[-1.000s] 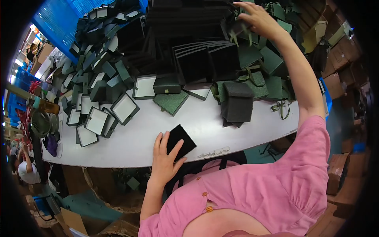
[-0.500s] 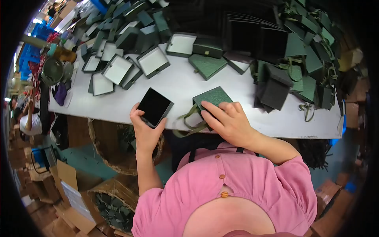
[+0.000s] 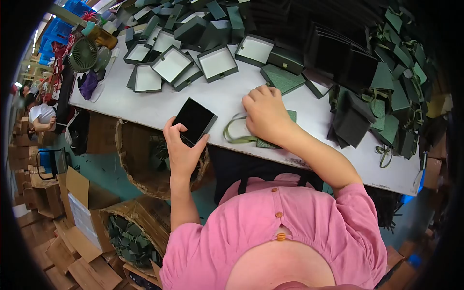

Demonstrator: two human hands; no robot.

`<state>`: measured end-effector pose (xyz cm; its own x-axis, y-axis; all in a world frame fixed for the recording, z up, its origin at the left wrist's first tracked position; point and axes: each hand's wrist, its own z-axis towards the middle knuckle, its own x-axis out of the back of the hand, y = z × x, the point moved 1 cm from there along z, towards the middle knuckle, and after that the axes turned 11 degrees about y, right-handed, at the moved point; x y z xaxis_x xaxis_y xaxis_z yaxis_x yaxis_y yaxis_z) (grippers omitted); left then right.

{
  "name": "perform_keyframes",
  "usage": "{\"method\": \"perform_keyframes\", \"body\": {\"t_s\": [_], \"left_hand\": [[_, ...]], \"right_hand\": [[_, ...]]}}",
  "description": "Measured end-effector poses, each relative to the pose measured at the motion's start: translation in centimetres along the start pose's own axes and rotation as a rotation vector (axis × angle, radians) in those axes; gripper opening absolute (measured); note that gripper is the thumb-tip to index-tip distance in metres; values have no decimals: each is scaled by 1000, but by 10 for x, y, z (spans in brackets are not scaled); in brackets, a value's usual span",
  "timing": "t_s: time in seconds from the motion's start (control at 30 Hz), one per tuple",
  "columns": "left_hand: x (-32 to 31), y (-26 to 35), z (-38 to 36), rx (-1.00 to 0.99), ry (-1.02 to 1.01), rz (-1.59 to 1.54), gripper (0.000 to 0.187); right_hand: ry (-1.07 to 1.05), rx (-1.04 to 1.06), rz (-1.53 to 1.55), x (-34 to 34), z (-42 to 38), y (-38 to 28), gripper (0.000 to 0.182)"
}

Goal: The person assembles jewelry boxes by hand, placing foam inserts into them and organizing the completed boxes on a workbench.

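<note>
My left hand (image 3: 181, 153) grips a small open box (image 3: 194, 121) with a black inside, tilted at the front edge of the table. Its thumb and fingers hold the box's near corner. My right hand (image 3: 268, 115) is over a green textured box lid (image 3: 292, 116), covering most of it. The fingers of this hand are curled, and what they hold, if anything, is hidden. An olive-green ribbon (image 3: 227, 131) loops out to the left from under the right hand.
Several white-lined dark green drawers (image 3: 218, 64) lie at the back left of the table (image 3: 159, 107). Green lids with ribbons (image 3: 397, 92) are heaped at the right, beside black pieces (image 3: 352, 118). Cardboard bins (image 3: 145, 166) stand below, and a small fan (image 3: 83, 54) at left.
My right hand has moved up and left across the green lid, its fingers going from spread flat to curled. The left hand keeps its hold on the box. The view has turned a little.
</note>
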<state>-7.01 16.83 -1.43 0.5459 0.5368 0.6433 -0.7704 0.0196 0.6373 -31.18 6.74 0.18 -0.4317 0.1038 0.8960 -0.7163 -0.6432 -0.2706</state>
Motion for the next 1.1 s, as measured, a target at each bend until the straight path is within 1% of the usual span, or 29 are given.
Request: {"method": "perform_keyframes", "body": {"t_s": [0.1, 0.2, 0.27, 0.3, 0.33, 0.4, 0.47, 0.53, 0.6, 0.63, 0.67, 0.7, 0.73, 0.77, 0.8, 0.87, 0.9, 0.93, 0.97, 1.0, 1.03, 1.07, 1.1], "left_hand": [[-3, 6, -2, 1, 60, -129, 57], [-11, 12, -1, -11, 77, -168, 56], [-14, 23, 0, -55, 62, -192, 56], [-18, 28, -1, -61, 26, -219, 57], [-22, 30, -1, -127, -14, -189, 58], [-33, 39, -6, -171, -46, -171, 62], [-44, 48, -12, -250, -75, -156, 66], [-50, 55, -15, -222, -38, -166, 67], [-46, 61, -12, -218, -77, -223, 68], [-42, 66, -12, -234, -110, -232, 69], [-38, 74, -12, -251, -149, -241, 69], [-34, 81, -15, -307, -182, -327, 70], [-30, 85, -17, -310, -232, -352, 69], [-22, 83, -12, -322, -320, -434, 70], [-13, 79, -6, -332, -408, -515, 71], [-7, 75, -5, -320, -456, -611, 77], [-9, 76, -7, -318, -495, -677, 80], [-11, 79, -12, -307, -447, -662, 90], [-15, 84, -18, -302, -414, -662, 101], [-21, 91, -24, -306, -389, -674, 111], [-30, 98, -33, -369, -431, -650, 116], [-28, 99, -35, -422, -358, -554, 115], [-30, 89, -38, -363, -356, -595, 112]], "right_hand": [[336, 4, 335, 6, -8, 11, 25], [475, -7, 432, 26, -39, 23, 29], [405, -53, 356, 41, -70, 25, 35], [372, -46, 271, 45, -79, 18, 37], [339, -38, 188, 45, -90, 13, 39], [231, -92, 186, 28, -113, 15, 36], [269, -121, 310, 25, -112, 18, 35], [390, -169, 377, 24, -108, 26, 37], [502, -244, 493, 28, -105, 33, 39], [519, -222, 476, 32, -102, 34, 42], [502, -204, 491, 36, -99, 34, 42], [486, -188, 505, 41, -96, 34, 41], [469, -172, 519, 45, -95, 34, 41], [462, -173, 604, 50, -96, 40, 42], [414, -136, 643, 54, -96, 43, 43], [319, -79, 708, 64, -100, 45, 45], [378, -139, 715, 63, -99, 39, 45], [408, -250, 797, 60, -101, 29, 45], [406, -278, 956, 49, -105, 22, 43], [364, -215, 875, 43, -104, 7, 40], [346, -113, 925, 31, -101, -13, 42], [277, 34, 782, 34, -100, -11, 49], [280, -6, 874, 36, -93, -19, 50]]}}
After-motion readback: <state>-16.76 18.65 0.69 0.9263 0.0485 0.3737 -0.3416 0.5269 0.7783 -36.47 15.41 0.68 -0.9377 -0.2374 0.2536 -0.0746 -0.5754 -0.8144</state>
